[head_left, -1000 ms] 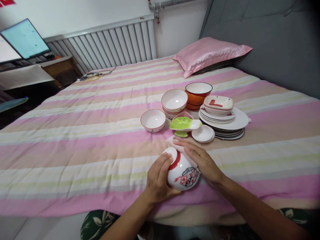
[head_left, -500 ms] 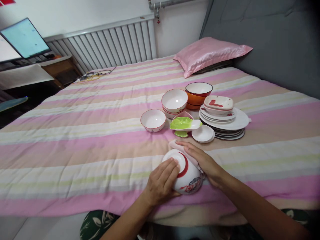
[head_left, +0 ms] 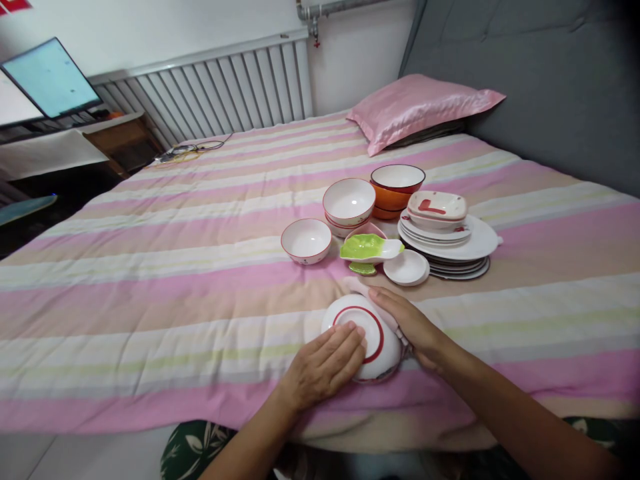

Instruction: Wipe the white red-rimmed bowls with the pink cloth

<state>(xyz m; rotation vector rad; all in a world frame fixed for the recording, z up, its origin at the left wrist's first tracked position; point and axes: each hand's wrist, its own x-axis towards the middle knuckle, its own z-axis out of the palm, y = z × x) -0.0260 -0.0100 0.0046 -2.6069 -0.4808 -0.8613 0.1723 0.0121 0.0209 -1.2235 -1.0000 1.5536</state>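
A white bowl (head_left: 379,331) with a red ring round its foot is held tilted over, base facing me, at the near side of the bed. My left hand (head_left: 324,368) grips it, fingers laid across the base and the thumb hidden. Against the bowl's far right side my right hand (head_left: 409,325) presses a pale pink cloth (head_left: 357,287), which lies between palm and bowl. Just beyond are a green-and-white leaf-shaped dish (head_left: 367,247) and a small white saucer (head_left: 406,267).
Bowls with red rims, a single one (head_left: 306,241) and a stack (head_left: 349,201), stand farther back. Orange bowls (head_left: 393,199), stacked plates (head_left: 480,240) and rectangular dishes (head_left: 437,207) are at the right. A pink pillow (head_left: 425,110) lies by the grey headboard (head_left: 540,87).
The bowl has turned in my hands, so its base ring faces me more fully and the painted pattern on its side is mostly out of sight. My left fingers have shifted slightly right.
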